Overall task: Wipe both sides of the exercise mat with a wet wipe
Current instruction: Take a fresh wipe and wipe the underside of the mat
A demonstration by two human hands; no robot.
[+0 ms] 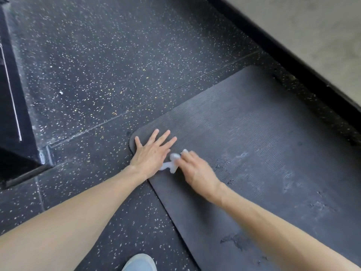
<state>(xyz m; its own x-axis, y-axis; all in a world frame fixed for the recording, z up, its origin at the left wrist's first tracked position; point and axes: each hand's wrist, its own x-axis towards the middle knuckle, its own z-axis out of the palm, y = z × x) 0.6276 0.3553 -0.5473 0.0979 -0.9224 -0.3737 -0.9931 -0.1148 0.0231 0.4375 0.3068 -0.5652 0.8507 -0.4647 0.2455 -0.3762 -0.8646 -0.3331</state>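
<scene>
A: Where does the exercise mat (254, 133) lie?

B: Flat on the speckled floor (97, 75), filling the right half of the frame. Its rounded corner points toward the centre.

A: And the hands?

B: The left hand (152, 153) lies flat on that corner, fingers straight and spread wide. The right hand (195, 169) is just beside it on the mat, fingers curled round a crumpled wet wipe (172, 163). It is a bit blurred. The wipe sits between the two hands and touches the mat.

A: Anything in the way on the mat?

B: Only pale scuffs (234, 157) and dark pitted marks right of the hand and toward the lower right.

A: What stands around it?

B: A black strip (293, 65) runs along the mat's far edge in the upper right, with a grey surface (312, 26) beyond it. A black block (11, 114) fills the left edge of the frame. A seam (175, 89) crosses the floor above the mat, and a white scrap (61, 92) lies well apart at centre left. A grey shoe (139, 263) shows at the bottom edge, beside the mat's near side.
</scene>
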